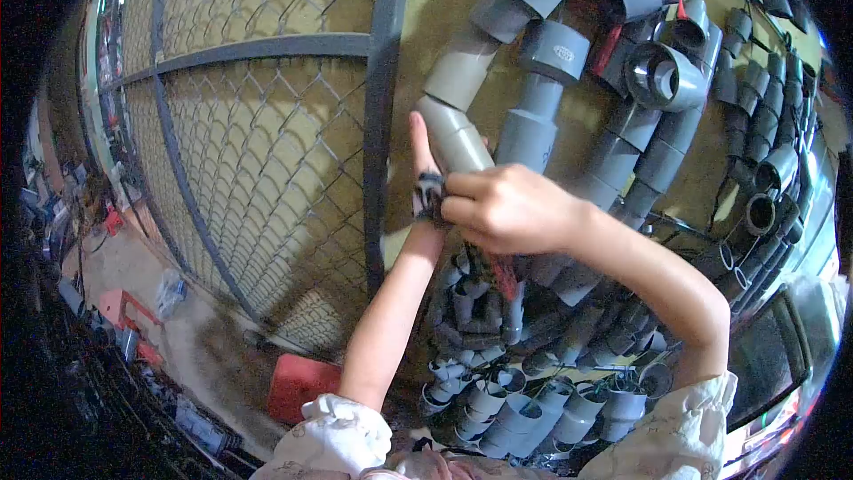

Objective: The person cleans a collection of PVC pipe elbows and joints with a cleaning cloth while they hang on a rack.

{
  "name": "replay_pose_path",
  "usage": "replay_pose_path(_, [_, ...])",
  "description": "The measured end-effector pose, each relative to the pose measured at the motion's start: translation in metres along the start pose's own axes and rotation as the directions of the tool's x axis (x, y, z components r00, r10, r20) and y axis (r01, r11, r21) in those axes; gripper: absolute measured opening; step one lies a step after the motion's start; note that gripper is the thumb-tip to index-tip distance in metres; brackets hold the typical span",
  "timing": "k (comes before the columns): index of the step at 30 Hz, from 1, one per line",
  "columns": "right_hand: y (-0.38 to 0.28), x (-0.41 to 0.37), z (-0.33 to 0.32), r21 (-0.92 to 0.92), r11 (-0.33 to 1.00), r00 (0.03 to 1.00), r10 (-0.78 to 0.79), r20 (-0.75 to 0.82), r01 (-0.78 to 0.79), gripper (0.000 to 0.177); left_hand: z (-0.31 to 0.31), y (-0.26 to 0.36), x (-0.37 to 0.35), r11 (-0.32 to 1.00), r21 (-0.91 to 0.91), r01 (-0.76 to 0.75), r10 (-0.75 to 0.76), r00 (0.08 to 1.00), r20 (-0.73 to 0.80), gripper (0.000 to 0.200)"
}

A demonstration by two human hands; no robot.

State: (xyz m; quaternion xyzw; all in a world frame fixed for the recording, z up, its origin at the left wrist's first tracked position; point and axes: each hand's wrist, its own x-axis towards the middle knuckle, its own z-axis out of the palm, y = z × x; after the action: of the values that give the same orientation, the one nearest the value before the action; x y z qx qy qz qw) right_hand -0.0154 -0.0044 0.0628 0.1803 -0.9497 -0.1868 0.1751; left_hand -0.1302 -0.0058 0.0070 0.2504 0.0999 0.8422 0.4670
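Observation:
Against the wall at the centre, my left hand reaches up beside a beige pipe fitting, one finger stretched upward and the rest largely hidden. A dark patterned cloth lies bunched around its palm or wrist. My right hand is closed, its fingers pinching the cloth's edge just below the beige fitting. Grey pipe fittings hang in strings right behind and to the right of both hands. A red and dark strip shows under my right hand.
A metal frame with wire mesh stands on the left. Below it is a red stool. More grey fittings hang low at the centre. Assorted goods line the far left floor.

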Motion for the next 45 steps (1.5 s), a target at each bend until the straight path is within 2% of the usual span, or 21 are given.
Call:
replay_pose_path(6, [0.0, 0.027, -0.005, -0.037, 0.995, 0.991, 0.091, -0.103, -0.095, 0.017, -0.018, 0.026, 0.01, 0.992, 0.086, -0.093, 0.077, 0.981, 0.176, 0.056])
replay_pose_path(8, [0.005, 0.035, -0.02, -0.044, 0.982, 0.962, 0.171, -0.212, -0.184, 0.017, -0.044, 0.014, 0.046, 0.941, 0.025, -0.338, 0.299, 0.863, 0.406, 0.053])
replay_pose_path(10, [0.02, 0.041, -0.034, -0.057, 0.969, 0.911, 0.205, -0.357, -0.24, 0.017, -0.042, 0.003, 0.044, 0.893, 0.041, -0.448, 0.429, 0.876, 0.221, 0.051])
replay_pose_path(11, [0.03, 0.043, -0.04, -0.074, 0.964, 0.872, 0.194, -0.45, -0.254, 0.017, -0.017, 0.016, 0.02, 0.951, -0.08, -0.298, 0.309, 0.906, 0.289, 0.052])
replay_pose_path(14, [0.035, 0.032, -0.04, 0.059, 0.973, 0.875, 0.227, -0.427, -0.223, 0.02, 0.012, 0.034, -0.013, 0.984, -0.043, -0.17, 0.175, 0.925, 0.337, 0.053])
replay_pose_path(15, [0.024, 0.028, -0.041, 0.073, 0.982, 0.89, 0.189, -0.416, -0.174, 0.021, 0.004, 0.038, -0.006, 0.9, 0.167, -0.402, 0.323, 0.874, 0.364, 0.05])
replay_pose_path(17, [0.0, 0.023, -0.052, 0.073, 0.974, 0.957, 0.224, -0.183, -0.214, 0.021, 0.0, 0.05, 0.002, 0.953, 0.137, -0.27, 0.202, 0.905, 0.375, 0.046])
replay_pose_path(18, [0.003, 0.026, -0.054, -0.01, 0.983, 0.954, 0.174, -0.245, -0.182, 0.021, 0.002, 0.057, 0.006, 0.876, 0.296, -0.382, 0.251, 0.883, 0.397, 0.042])
replay_pose_path(19, [0.01, 0.029, -0.055, -0.091, 0.982, 0.944, 0.128, -0.303, -0.163, 0.021, 0.012, 0.056, 0.015, 0.883, 0.22, -0.415, 0.319, 0.873, 0.369, 0.043])
replay_pose_path(21, [0.036, 0.04, -0.066, -0.2, 0.957, 0.883, 0.1, -0.458, -0.212, 0.02, 0.038, 0.062, 0.003, 0.696, 0.27, -0.665, 0.528, 0.729, 0.435, 0.045])
replay_pose_path(22, [0.051, 0.045, -0.07, -0.166, 0.951, 0.835, 0.138, -0.533, -0.262, 0.02, 0.033, 0.071, 0.007, 0.615, 0.447, -0.65, 0.451, 0.755, 0.476, 0.046])
replay_pose_path(23, [0.06, 0.048, -0.071, -0.127, 0.942, 0.778, 0.175, -0.603, -0.31, 0.021, 0.034, 0.076, 0.006, 0.664, 0.483, -0.571, 0.383, 0.814, 0.436, 0.046])
replay_pose_path(25, [0.063, 0.049, -0.058, -0.147, 0.963, 0.822, 0.105, -0.559, -0.224, 0.022, 0.035, 0.081, 0.006, 0.616, 0.494, -0.614, 0.423, 0.786, 0.451, 0.046])
replay_pose_path(27, [0.032, 0.044, -0.041, -0.022, 0.966, 0.828, 0.208, -0.52, -0.257, 0.021, 0.023, 0.081, 0.024, 0.736, 0.354, -0.577, 0.392, 0.79, 0.472, 0.048])
replay_pose_path(29, [0.017, 0.038, -0.032, 0.069, 0.985, 0.902, 0.171, -0.396, -0.156, 0.022, 0.009, 0.084, 0.022, 0.757, 0.443, -0.479, 0.318, 0.864, 0.39, 0.051])
replay_pose_path(32, [0.021, 0.039, -0.025, 0.037, 0.967, 0.908, 0.25, -0.336, -0.253, 0.022, -0.002, 0.077, 0.025, 0.86, 0.346, -0.376, 0.244, 0.897, 0.368, 0.051])
replay_pose_path(35, [0.045, 0.047, -0.024, -0.007, 0.956, 0.858, 0.26, -0.443, -0.293, 0.019, -0.001, 0.069, 0.012, 0.773, 0.531, -0.348, 0.272, 0.937, 0.217, 0.051])
replay_pose_path(39, [0.04, 0.046, -0.012, -0.02, 0.96, 0.863, 0.242, -0.443, -0.279, 0.017, -0.018, 0.062, 0.029, 0.823, 0.436, -0.363, 0.238, 0.918, 0.316, 0.06])
replay_pose_path(41, [0.025, 0.043, -0.012, -0.032, 0.977, 0.912, 0.185, -0.366, -0.21, 0.016, -0.02, 0.06, 0.024, 0.879, 0.431, -0.203, 0.138, 0.975, 0.176, 0.058])
replay_pose_path(43, [0.016, 0.043, -0.016, -0.031, 0.975, 0.947, 0.205, -0.246, -0.22, 0.016, -0.021, 0.059, 0.015, 0.903, 0.347, -0.255, 0.131, 0.931, 0.342, 0.057])
replay_pose_path(45, [0.019, 0.045, -0.024, -0.009, 0.979, 0.949, 0.198, -0.245, -0.206, 0.016, -0.023, 0.055, 0.015, 0.899, 0.385, -0.208, 0.132, 0.968, 0.214, 0.056])
